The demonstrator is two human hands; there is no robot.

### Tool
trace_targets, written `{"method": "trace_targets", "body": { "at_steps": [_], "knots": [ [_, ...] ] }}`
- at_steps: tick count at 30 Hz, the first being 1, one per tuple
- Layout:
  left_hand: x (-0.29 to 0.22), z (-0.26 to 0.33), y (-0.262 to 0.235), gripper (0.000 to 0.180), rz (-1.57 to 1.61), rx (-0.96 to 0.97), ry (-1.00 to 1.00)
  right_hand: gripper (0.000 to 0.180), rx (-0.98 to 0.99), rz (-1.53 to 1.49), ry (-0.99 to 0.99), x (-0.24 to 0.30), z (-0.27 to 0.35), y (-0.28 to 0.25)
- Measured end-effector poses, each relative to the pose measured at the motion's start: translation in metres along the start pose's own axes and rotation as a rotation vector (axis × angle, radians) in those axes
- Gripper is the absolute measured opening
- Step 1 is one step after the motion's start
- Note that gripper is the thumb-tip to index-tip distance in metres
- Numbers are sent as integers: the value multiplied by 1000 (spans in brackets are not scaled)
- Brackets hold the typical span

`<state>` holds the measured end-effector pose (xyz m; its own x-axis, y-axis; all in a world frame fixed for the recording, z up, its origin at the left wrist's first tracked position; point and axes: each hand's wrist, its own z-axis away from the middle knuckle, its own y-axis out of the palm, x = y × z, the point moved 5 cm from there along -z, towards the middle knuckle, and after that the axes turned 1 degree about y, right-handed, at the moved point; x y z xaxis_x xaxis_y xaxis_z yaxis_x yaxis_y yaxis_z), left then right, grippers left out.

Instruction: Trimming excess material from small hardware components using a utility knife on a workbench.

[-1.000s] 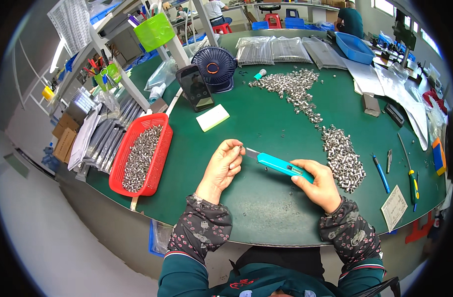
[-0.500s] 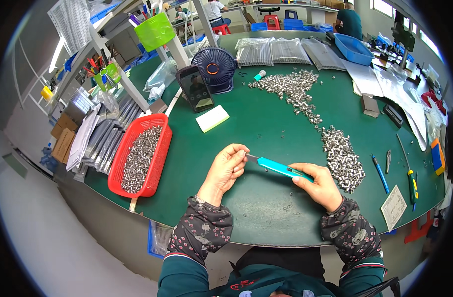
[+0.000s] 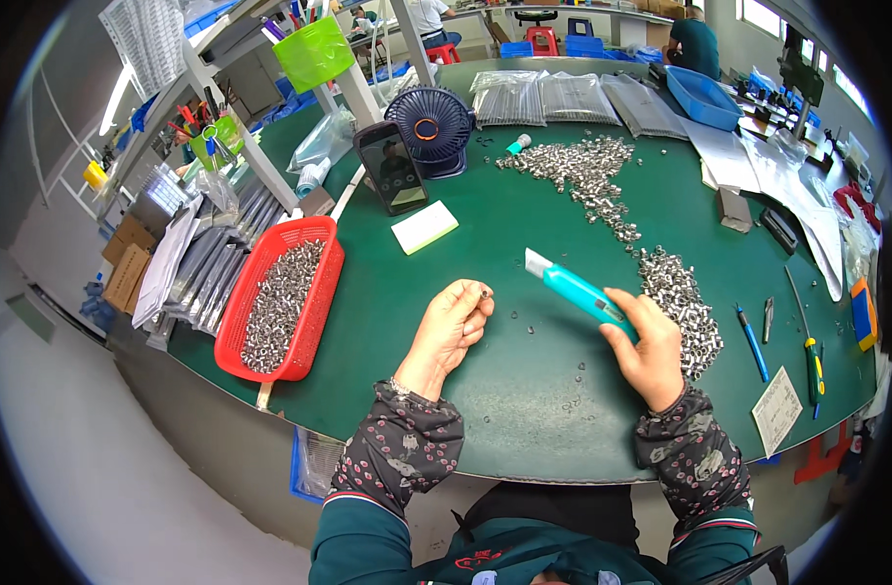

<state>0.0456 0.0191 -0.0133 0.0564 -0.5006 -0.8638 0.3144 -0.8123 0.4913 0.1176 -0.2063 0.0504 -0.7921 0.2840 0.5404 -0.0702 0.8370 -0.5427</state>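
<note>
My right hand [image 3: 649, 349] is closed around a teal utility knife [image 3: 580, 292], its blade out and pointing up and to the left, apart from my left hand. Thumb and fingers of my left hand [image 3: 448, 331] pinch a small metal sleeve [image 3: 485, 293], mostly covered by the fingertips. Right of the knife lies a pile of short metal sleeves [image 3: 682, 317]. Farther back, a second heap of them [image 3: 577, 168] spreads over the green table [image 3: 524, 439]. Tiny dark scraps [image 3: 574, 404] are scattered between my hands.
A red basket [image 3: 327, 292] full of metal sleeves stands at the left. Behind it are a phone [image 3: 392, 171], a small fan [image 3: 429, 127] and a sticky-note pad [image 3: 425, 227]. At the right lie a blue pen [image 3: 753, 343], a screwdriver [image 3: 813, 366] and a paper card [image 3: 776, 411].
The knife has swung away from my left fingertips, up and to the right, and its blade now shows clear of them. My left hand stays nearly in place, with the sleeve showing at its fingertips.
</note>
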Motion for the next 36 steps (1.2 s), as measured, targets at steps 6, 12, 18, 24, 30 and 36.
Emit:
{"method": "trace_targets", "body": {
  "at_steps": [6,12,18,24,30,36],
  "knots": [
    [-7,0,6,15,41,22,41,33,129,203,22,-5,4,8],
    [-4,0,5,13,28,43,41,30,138,-16,62,-4,3,7],
    [-3,-2,2,14,61,66,66,31,247,-161,107,-3,6,13],
    [-4,0,6,13,91,63,36,31,292,-187,128,-1,6,15],
    [-1,-2,4,11,56,55,38,30,324,-250,166,-5,8,18],
    [0,-1,7,14,-44,50,32,31,353,-197,167,-2,8,18]
  ]
}}
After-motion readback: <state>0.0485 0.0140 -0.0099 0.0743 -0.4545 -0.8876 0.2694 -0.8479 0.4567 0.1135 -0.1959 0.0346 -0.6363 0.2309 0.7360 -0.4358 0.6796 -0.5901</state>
